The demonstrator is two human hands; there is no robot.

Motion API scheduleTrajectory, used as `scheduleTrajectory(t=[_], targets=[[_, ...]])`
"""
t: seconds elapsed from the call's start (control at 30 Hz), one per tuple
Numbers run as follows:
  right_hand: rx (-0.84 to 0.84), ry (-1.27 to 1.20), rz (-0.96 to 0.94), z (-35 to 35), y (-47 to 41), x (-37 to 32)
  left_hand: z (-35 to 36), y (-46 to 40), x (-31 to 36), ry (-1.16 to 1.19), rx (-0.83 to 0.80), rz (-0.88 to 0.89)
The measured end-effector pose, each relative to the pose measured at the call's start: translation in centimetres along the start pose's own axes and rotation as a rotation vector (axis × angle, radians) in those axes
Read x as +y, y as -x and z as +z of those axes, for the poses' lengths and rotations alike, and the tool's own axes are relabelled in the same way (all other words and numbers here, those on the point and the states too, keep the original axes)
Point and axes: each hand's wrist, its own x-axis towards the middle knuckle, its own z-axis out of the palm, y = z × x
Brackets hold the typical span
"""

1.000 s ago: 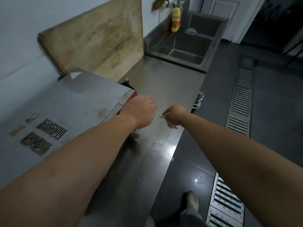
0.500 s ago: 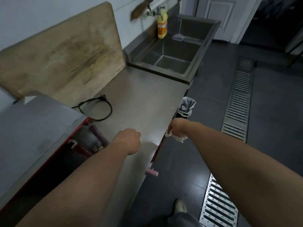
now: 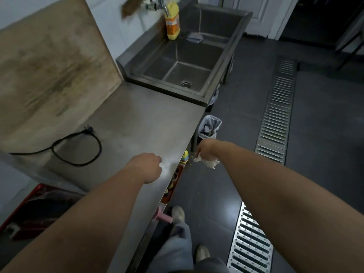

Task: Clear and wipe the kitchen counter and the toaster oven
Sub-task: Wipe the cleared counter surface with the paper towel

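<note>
The steel counter [image 3: 137, 123] runs from the bottom left up to the sink [image 3: 183, 71]. My left hand [image 3: 146, 166] hovers over the counter's front edge, its fingers curled under and holding nothing that I can see. My right hand [image 3: 204, 150] is past the counter's edge, above the floor, gripping a crumpled white cloth [image 3: 208, 162]. Small crumbs fall below that cloth. Only a red-trimmed corner of the toaster oven [image 3: 37, 209] shows at the bottom left.
A big worn cutting board [image 3: 51, 62] leans on the wall. A black power cord [image 3: 78, 148] loops on the counter. A lined trash bin [image 3: 208, 127] stands on the floor by the counter's end. A yellow bottle [image 3: 172, 22] stands at the sink. A floor drain grate [image 3: 275, 115] runs along the right.
The view has swung right, away from the toaster oven. Both hands moved toward the counter's front edge; my right hand carried the cloth off the counter and out over the floor.
</note>
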Motion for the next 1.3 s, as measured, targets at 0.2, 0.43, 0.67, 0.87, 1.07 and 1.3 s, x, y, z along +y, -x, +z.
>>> scheduleTrajectory(t=[0.2, 0.43, 0.67, 0.87, 1.07, 1.3], targets=[[0.01, 0.033, 0.018, -5.8, -4.7, -1.0, -4.0, -7.9, -1.1, -0.024, -0.05, 0.076], [-0.013, 0.268, 0.146, -14.3, -9.5, -1.7, -12.3, -16.6, -3.5, -0.064, 0.002, 0.122], [-0.097, 0.182, 0.121, -19.8, -17.0, 1.0, -15.3, -23.9, -5.0, -0.044, -0.097, 0.12], [-0.04, 0.197, 0.053, -26.7, -27.9, 3.0, -18.9, -30.2, -4.6, 0.056, -0.099, 0.034], [-0.083, 0.406, -0.165, -34.4, -38.3, 2.8, -23.8, -36.3, -3.9, 0.178, -0.09, -0.151], [-0.145, 0.354, -0.242, -39.7, -44.9, 2.7, -28.3, -40.4, -1.6, 0.199, -0.058, -0.143]])
